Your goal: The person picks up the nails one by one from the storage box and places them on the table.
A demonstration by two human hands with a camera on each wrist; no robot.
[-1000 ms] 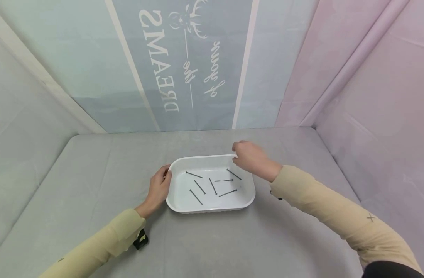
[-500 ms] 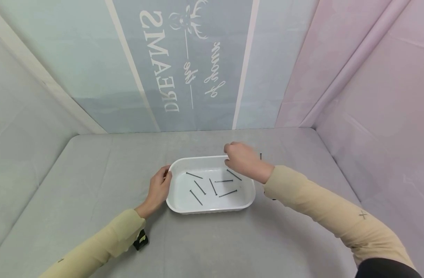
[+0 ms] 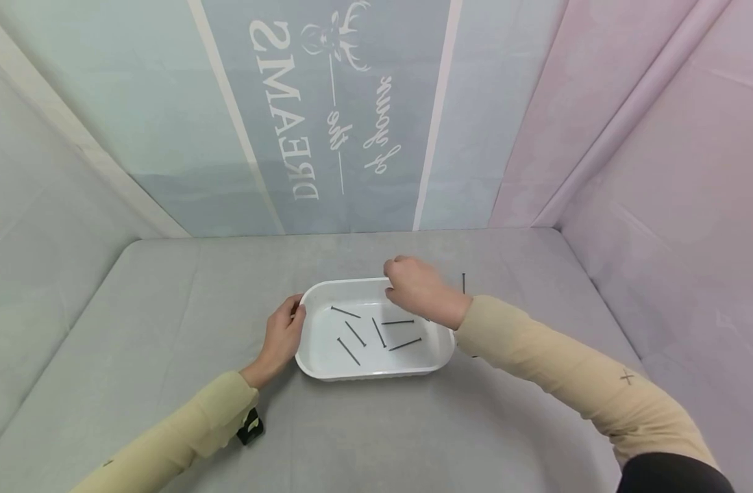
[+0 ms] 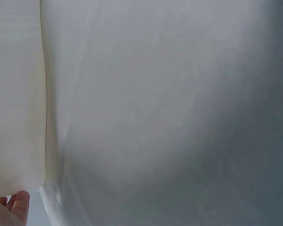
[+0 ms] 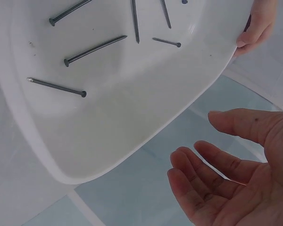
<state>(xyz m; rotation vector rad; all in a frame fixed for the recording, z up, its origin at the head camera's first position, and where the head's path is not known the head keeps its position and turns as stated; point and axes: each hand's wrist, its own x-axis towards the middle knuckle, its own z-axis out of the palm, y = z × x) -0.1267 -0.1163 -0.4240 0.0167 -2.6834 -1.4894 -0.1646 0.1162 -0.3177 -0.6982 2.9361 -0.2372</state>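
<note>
A white rectangular dish [image 3: 376, 374] with rounded corners sits on the grey table, several dark nails [image 3: 348, 351] scattered over its bottom. At its left end, my left hand [image 3: 281, 335] grips the rim. Only the tips of that hand's fingers [image 4: 20, 207] show in the left wrist view, at the lower left. My right hand [image 3: 418, 287] is over the dish's far rim, covering part of the rim and one nail in the head view. Seen from the right wrist, the right hand [image 5: 226, 179] has its thumb and fingers loosely spread, holding nothing, just beyond the rim.
A single nail [image 3: 464, 283] lies on the table [image 3: 376, 438] past the dish's far right corner. Pale fabric walls [image 3: 376, 212] close in the back and both sides. A black device [image 3: 250, 426] is strapped under the left sleeve.
My right hand has travelled left along the dish's far rim. The nail on the table, hidden at first, now shows behind the right wrist. The left hand and dish stay put.
</note>
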